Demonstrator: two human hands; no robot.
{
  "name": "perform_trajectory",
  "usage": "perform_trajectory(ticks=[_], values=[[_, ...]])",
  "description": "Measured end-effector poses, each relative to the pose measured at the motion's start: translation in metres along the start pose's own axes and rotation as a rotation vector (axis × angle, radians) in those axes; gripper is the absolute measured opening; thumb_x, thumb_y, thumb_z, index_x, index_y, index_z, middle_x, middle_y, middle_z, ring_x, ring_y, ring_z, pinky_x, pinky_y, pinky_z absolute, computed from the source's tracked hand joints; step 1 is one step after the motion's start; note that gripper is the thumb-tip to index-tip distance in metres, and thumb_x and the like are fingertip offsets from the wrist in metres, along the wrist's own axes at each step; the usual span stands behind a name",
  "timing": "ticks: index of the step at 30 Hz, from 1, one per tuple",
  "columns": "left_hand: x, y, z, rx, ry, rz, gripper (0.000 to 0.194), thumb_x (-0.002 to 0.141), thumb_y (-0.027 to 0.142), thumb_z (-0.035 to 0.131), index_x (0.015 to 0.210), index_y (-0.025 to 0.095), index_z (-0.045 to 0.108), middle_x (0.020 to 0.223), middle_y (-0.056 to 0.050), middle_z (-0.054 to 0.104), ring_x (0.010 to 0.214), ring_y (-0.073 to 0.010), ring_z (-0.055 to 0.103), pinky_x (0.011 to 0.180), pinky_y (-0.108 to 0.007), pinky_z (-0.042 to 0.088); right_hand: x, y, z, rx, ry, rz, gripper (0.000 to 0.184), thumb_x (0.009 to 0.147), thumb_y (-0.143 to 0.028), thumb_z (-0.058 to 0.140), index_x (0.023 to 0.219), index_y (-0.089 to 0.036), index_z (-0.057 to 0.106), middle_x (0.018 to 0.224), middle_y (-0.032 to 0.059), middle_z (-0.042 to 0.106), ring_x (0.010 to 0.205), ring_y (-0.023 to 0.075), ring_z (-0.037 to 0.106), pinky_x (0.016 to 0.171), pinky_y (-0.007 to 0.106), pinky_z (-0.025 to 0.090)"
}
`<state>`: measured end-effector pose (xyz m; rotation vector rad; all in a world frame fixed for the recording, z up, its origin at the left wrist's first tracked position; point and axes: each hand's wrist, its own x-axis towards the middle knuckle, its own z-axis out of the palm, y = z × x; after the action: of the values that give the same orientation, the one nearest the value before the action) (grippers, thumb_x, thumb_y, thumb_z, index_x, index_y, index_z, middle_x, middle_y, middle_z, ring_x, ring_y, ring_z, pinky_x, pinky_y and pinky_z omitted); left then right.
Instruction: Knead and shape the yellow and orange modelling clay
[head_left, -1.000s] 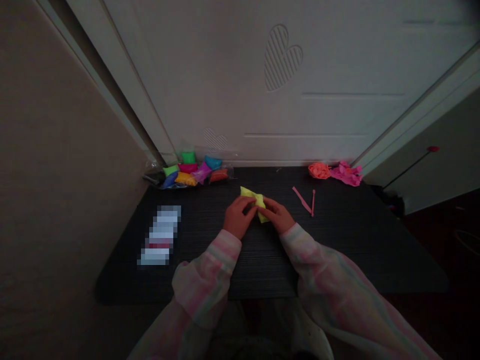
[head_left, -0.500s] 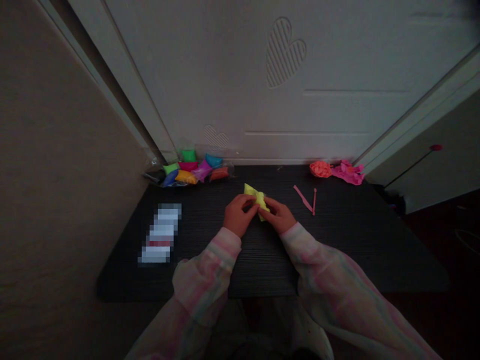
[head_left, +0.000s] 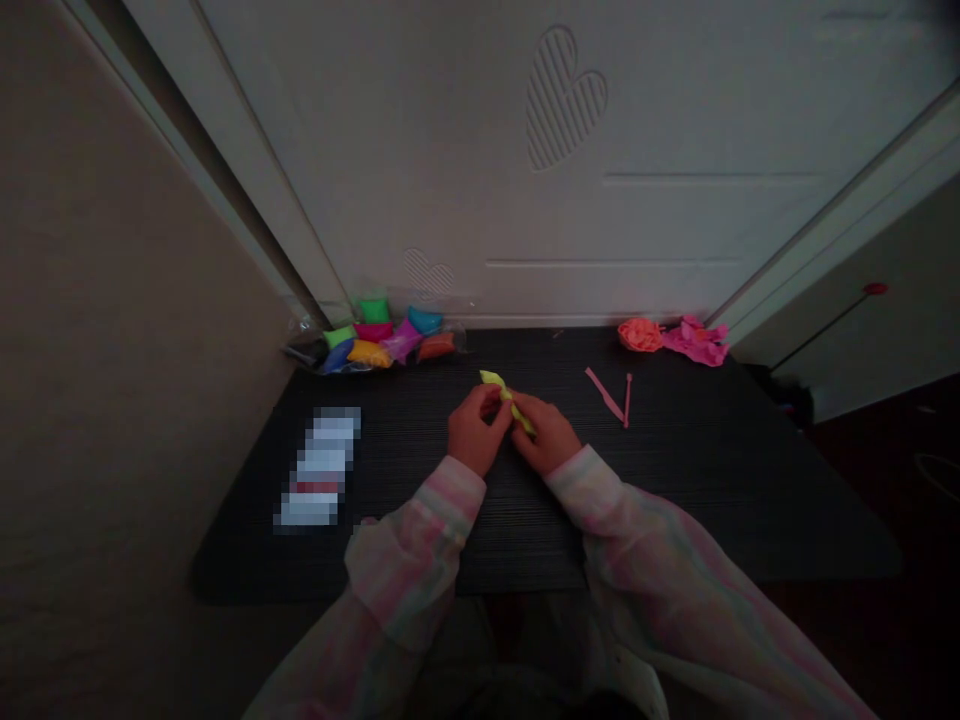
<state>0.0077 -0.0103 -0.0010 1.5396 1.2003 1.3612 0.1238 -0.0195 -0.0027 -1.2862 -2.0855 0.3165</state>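
Observation:
A small yellow packet (head_left: 493, 379), like the coloured clay packets at the back of the table, is pinched between my two hands above the middle of the table. My left hand (head_left: 475, 428) has thumb and fingers closed on its left part. My right hand (head_left: 548, 436) grips the other side, its fingertips touching those of the left. The packet slants from upper left to lower right, and its middle is hidden by my fingers. To the right lie two thin pink tools, a flat knife-like one (head_left: 604, 397) and a narrow stick (head_left: 627, 402), forming a V.
Several coloured clay packets (head_left: 370, 352) in clear plastic lie at the back left of the dark table (head_left: 405, 560). A blurred-out pale rectangle (head_left: 321, 468) is at left. Orange (head_left: 640, 335) and pink crumpled pieces (head_left: 697, 341) sit back right, against a white door (head_left: 420, 150).
The yellow packet has turned or been folded and now looks narrower. My right hand has moved slightly left, closer to my left hand. The view has shifted a little.

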Motion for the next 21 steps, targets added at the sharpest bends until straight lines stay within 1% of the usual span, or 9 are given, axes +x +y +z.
perform_trajectory(ticks=[3,5,8,10,13,16,18,21], values=[[0.0,0.002,-0.001,0.009,-0.017,0.002,0.024,0.063,0.027,0.051,0.085,0.017,0.051,0.084,-0.005,0.056,0.075,-0.0119,0.055,0.07,-0.025,0.045,0.0,-0.002,-0.002,0.003,0.004,-0.016,0.043,0.063,-0.013,0.042,0.106,-0.015,0.042,0.107,0.009,0.049,0.099,0.0186,0.043,0.081,0.036,0.036],[0.001,0.003,-0.001,-0.016,-0.03,-0.02,0.025,0.063,0.026,0.052,0.085,0.016,0.051,0.085,-0.005,0.056,0.076,-0.0122,0.055,0.07,-0.025,0.045,-0.001,-0.003,-0.004,0.054,0.022,-0.009,0.041,0.065,-0.016,0.043,0.106,-0.015,0.043,0.107,0.0094,0.049,0.1,0.0184,0.043,0.081,0.035,0.035],[0.004,0.004,-0.002,-0.095,-0.028,-0.089,0.024,0.062,0.023,0.053,0.085,0.015,0.05,0.085,-0.005,0.057,0.075,-0.0117,0.055,0.069,-0.024,0.045,-0.001,-0.003,-0.005,0.191,0.073,0.077,0.034,0.071,-0.019,0.036,0.104,-0.016,0.044,0.104,0.008,0.051,0.097,0.0153,0.045,0.081,0.031,0.036],[0.005,0.004,-0.002,-0.145,-0.032,-0.133,0.023,0.062,0.02,0.052,0.084,0.015,0.049,0.084,-0.005,0.057,0.075,-0.0115,0.055,0.068,-0.024,0.045,-0.001,-0.001,-0.005,0.271,0.107,0.158,0.03,0.073,-0.02,0.035,0.101,-0.018,0.046,0.098,0.0063,0.054,0.089,0.0137,0.05,0.077,0.029,0.04],[0.005,0.006,-0.002,-0.192,-0.056,-0.167,0.02,0.063,0.018,0.051,0.082,0.014,0.049,0.084,-0.005,0.057,0.076,-0.0113,0.055,0.068,-0.023,0.044,0.0,0.002,-0.004,0.334,0.126,0.224,0.026,0.069,-0.022,0.043,0.094,-0.017,0.05,0.091,0.0058,0.055,0.069,0.0117,0.055,0.064,0.025,0.045],[0.004,0.008,-0.002,-0.18,-0.054,-0.175,0.019,0.063,0.018,0.05,0.081,0.014,0.049,0.082,-0.005,0.056,0.075,-0.0111,0.055,0.067,-0.023,0.044,0.001,0.002,-0.003,0.338,0.124,0.202,0.026,0.064,-0.025,0.05,0.089,-0.018,0.052,0.086,0.0048,0.054,0.06,0.0098,0.054,0.057,0.024,0.045],[0.004,0.009,-0.002,-0.159,-0.055,-0.175,0.018,0.063,0.018,0.05,0.08,0.015,0.049,0.081,-0.004,0.056,0.073,-0.011,0.055,0.067,-0.023,0.044,0.002,0.002,-0.004,0.318,0.126,0.172,0.025,0.063,-0.028,0.053,0.086,-0.019,0.053,0.084,0.0039,0.054,0.059,0.0096,0.053,0.057,0.024,0.044],[0.002,0.011,-0.001,-0.138,-0.067,-0.172,0.017,0.062,0.016,0.05,0.079,0.015,0.049,0.079,-0.004,0.055,0.072,-0.0106,0.055,0.066,-0.022,0.044,0.002,0.0,-0.005,0.251,0.141,0.143,0.021,0.063,-0.027,0.052,0.082,-0.018,0.053,0.079,0.0037,0.054,0.059,0.0098,0.053,0.057,0.024,0.044]])
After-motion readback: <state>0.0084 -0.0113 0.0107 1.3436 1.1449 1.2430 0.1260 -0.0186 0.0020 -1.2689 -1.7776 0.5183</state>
